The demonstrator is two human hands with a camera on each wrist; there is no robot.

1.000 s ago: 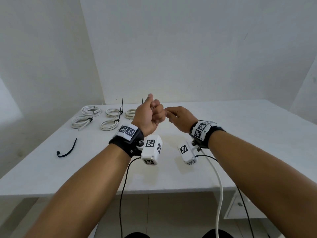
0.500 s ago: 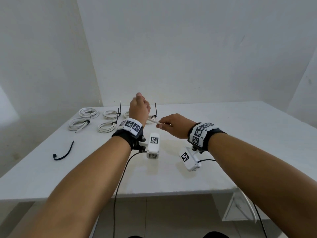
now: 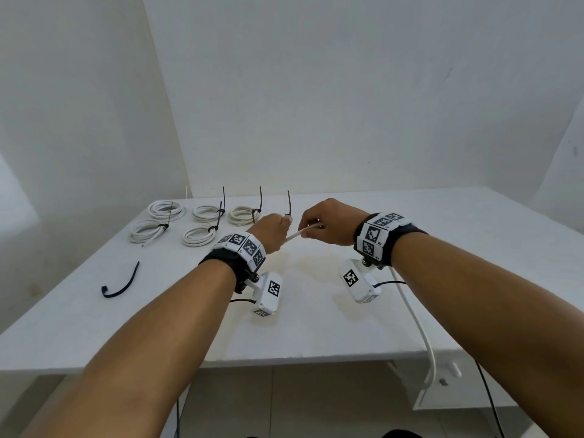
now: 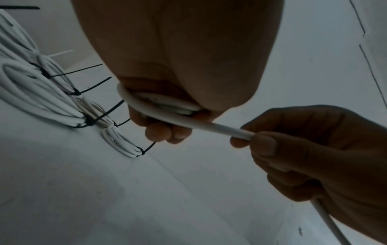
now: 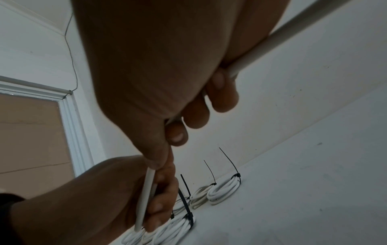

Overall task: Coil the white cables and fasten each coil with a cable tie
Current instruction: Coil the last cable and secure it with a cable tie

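Head view: left hand (image 3: 268, 230) fisted round white cable (image 3: 297, 236); right hand (image 3: 328, 221) pinches same cable, both raised above table (image 3: 316, 330).

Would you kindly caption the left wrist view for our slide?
Left hand holds loops of white cable fed by the right hand, beside tied coils.

Bare forearms; black wristbands (image 3: 390, 245) with checkered marker tiles; white cameras (image 3: 268, 294) below, probably cabled.
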